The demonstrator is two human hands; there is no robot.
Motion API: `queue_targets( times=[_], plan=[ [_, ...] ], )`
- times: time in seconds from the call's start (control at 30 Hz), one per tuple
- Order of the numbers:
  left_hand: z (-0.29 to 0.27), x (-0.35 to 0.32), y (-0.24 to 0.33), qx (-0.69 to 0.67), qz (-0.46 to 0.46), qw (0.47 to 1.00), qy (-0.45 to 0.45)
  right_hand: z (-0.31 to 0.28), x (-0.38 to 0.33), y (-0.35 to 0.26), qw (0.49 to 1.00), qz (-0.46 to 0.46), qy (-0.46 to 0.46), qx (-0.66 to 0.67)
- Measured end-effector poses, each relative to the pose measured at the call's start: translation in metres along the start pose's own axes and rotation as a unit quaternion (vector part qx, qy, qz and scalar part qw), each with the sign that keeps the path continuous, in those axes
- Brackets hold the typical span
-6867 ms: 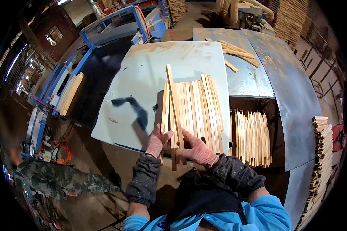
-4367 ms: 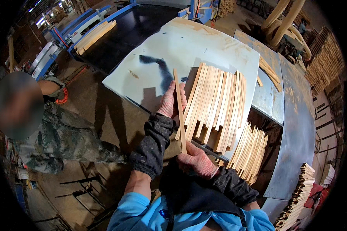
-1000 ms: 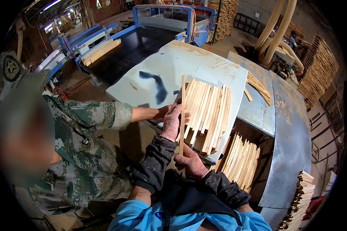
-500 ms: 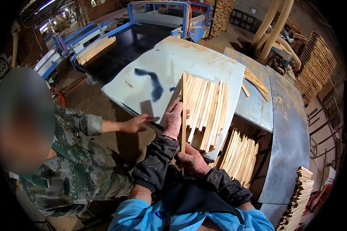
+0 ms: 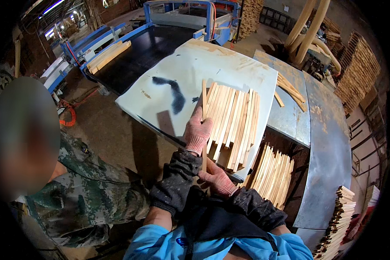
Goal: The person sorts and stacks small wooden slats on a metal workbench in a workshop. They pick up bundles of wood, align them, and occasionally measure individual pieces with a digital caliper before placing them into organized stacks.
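Left hand [image 5: 198, 130] grips the loose strip [image 5: 204, 97]!

Here it is from my remote seat: the strip is clasped in my left hand, running away from me beside the row of strips [image 5: 234, 121] just right of that hand. My right hand [image 5: 219, 178] sits at the near end; whether its fingers pinch the wood, I can't tell. I'd call this steadying a single piece. The next move, I judge, calls for a firm left hold and a sure right-hand grip. Hidden: the strip's middle, under the left hand, and both palms. Left of my hands stands a co-worker [image 5: 86, 190], arms hard to make out.
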State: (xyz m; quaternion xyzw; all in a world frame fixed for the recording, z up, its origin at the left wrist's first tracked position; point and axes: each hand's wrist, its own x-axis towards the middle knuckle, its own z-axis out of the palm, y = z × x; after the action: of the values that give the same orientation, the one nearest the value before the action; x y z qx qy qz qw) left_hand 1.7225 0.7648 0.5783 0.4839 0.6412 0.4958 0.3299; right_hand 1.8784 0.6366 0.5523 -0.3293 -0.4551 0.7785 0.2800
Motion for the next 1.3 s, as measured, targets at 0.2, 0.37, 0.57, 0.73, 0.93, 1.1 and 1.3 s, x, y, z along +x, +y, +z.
queue_targets(
  times=[0.2,0.37,0.57,0.73,0.93,1.1,1.3],
  plan=[
    [-0.021,0.035,0.01,0.205,0.063,0.968,0.128,-0.012,-0.006,0.016,0.991,0.109,-0.038,-0.063],
    [-0.041,0.057,0.007,0.29,0.051,0.946,0.134,-0.014,-0.005,0.018,0.988,0.124,-0.062,-0.074],
    [-0.047,0.068,-0.018,0.228,0.072,0.96,0.147,-0.02,-0.009,0.02,0.984,0.131,-0.077,-0.092],
    [-0.055,0.06,-0.034,0.225,0.043,0.964,0.132,-0.016,-0.009,0.008,0.979,0.153,-0.085,-0.104],
    [-0.052,0.057,-0.056,0.228,0.037,0.964,0.132,-0.014,-0.01,0.007,0.981,0.167,-0.075,-0.064],
    [-0.05,0.06,-0.068,0.251,0.047,0.956,0.146,-0.018,-0.005,0.014,0.98,0.158,-0.093,-0.076],
    [-0.047,0.06,-0.069,0.243,0.052,0.959,0.139,-0.016,-0.004,0.009,0.977,0.188,-0.082,-0.055]
  ],
)
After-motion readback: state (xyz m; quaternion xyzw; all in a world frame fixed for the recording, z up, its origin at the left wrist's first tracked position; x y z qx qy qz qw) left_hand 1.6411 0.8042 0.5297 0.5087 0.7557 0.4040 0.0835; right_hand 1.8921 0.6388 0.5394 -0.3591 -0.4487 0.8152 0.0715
